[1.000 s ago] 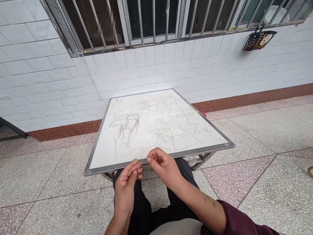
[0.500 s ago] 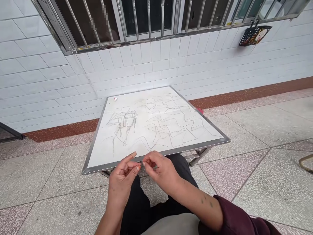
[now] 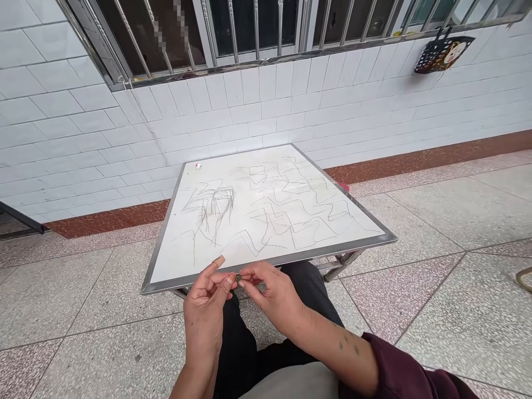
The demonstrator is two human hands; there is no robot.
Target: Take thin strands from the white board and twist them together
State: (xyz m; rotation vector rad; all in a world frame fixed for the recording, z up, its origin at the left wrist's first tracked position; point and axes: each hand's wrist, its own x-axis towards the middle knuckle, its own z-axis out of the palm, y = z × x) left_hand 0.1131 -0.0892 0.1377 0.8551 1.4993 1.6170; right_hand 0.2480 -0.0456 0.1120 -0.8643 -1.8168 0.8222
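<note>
A small dark greenish thing (image 3: 238, 278), too small to name, is pinched between my two hands just in front of the table's near edge. My left hand (image 3: 208, 293) holds its left side between thumb and fingertip, with the index finger raised. From the right, my right hand (image 3: 272, 288) grips it with thumb and fingertips. Beyond them, thin bent dark strands lie on the white tabletop (image 3: 233, 260). On the left they form a tangled heap (image 3: 216, 202); on the right, separate zigzag strands (image 3: 291, 213) are spread in rows.
The table has a grey metal rim (image 3: 332, 247) and stands against a white tiled wall (image 3: 249, 105). A tiny white-and-red object (image 3: 198, 166) sits at its far left corner. A patterned bag (image 3: 444, 54) hangs from the barred window (image 3: 257, 27). My legs (image 3: 307, 288) are under the near edge.
The dark greenish thing now shows between my fingertips, where it was barely visible before. My hands have shifted slightly, and the whole view has tilted a little.
</note>
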